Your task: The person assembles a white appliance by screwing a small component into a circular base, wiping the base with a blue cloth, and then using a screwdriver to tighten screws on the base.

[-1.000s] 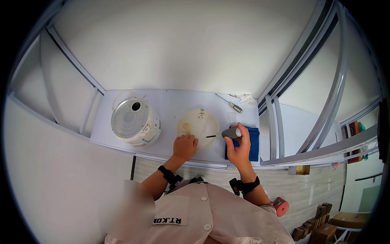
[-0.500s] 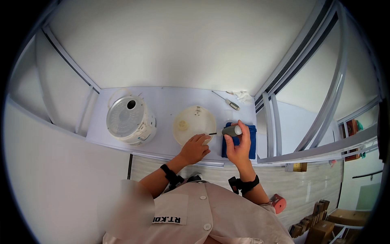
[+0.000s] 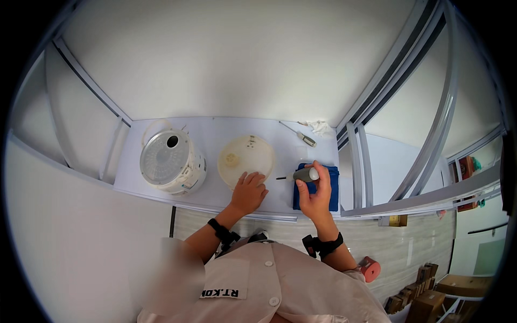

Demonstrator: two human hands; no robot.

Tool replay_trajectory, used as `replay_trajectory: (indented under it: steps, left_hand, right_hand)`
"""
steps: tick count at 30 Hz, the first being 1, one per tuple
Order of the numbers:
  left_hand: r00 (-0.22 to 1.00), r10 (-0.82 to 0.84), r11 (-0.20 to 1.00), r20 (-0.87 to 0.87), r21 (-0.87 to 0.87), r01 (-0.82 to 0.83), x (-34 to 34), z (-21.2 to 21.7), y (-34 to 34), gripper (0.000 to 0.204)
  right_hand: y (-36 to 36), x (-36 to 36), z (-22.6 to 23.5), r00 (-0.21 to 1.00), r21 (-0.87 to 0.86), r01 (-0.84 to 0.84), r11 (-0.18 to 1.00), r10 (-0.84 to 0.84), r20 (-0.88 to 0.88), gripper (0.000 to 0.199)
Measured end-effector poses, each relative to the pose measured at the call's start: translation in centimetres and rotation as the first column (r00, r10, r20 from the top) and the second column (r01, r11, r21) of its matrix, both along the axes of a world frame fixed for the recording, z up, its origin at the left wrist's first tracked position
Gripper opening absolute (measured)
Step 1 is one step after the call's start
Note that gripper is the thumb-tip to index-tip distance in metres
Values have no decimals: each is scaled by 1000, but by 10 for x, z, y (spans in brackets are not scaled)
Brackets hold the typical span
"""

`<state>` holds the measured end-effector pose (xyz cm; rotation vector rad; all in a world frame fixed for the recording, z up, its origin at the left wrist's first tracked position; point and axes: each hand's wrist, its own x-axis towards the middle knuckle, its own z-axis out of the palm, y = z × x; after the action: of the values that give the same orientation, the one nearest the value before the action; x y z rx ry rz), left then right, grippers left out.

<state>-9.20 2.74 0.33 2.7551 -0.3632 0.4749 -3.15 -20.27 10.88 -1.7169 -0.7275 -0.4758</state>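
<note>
My left hand (image 3: pixel 248 195) lies on the near edge of a round cream plastic disc (image 3: pixel 253 161), its fingers apart. A small yellowish round piece (image 3: pixel 231 160) and several small dark pieces (image 3: pixel 251 142) sit on the disc. In my right hand (image 3: pixel 318 198) is a screwdriver (image 3: pixel 305 174) with a grey handle, gripped near the handle's end. Its dark tip points left toward the disc, without touching it. A folded blue cloth (image 3: pixel 329 196) lies beneath that hand. To the left stands a white round appliance body (image 3: pixel 169 159) with a perforated top and a dark hole.
A second screwdriver (image 3: pixel 306 139) lies at the back right of the white table (image 3: pixel 207 132), near a crumpled white tissue (image 3: pixel 320 127). Metal rails (image 3: pixel 366 161) rise at the table's right side. A red roll (image 3: pixel 369 269) and cardboard boxes (image 3: pixel 425 307) are on the floor.
The disc has slid left, away from the screwdriver tip, along with my left hand, whose fingers have spread more. My right hand has stayed nearly in place with the screwdriver.
</note>
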Motion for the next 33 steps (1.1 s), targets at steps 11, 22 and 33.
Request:
replay_trajectory:
  steps: [11,22,33]
  left_hand:
    - [955,1,990,297,-136,41,13,30,-43,12]
    - [976,-80,996,-201,-57,70,30,-24,-78,11]
    - [989,34,997,-146,-63,-43,46,-42,-76,10]
  right_hand:
    - [-24,-3,5,999,61,42,997,-42,9,61]
    - [-54,-13,2,992,44,128,991,-128,-5,58]
    - [-58,-16,-2,994,-27,105,994,-105,-19,57]
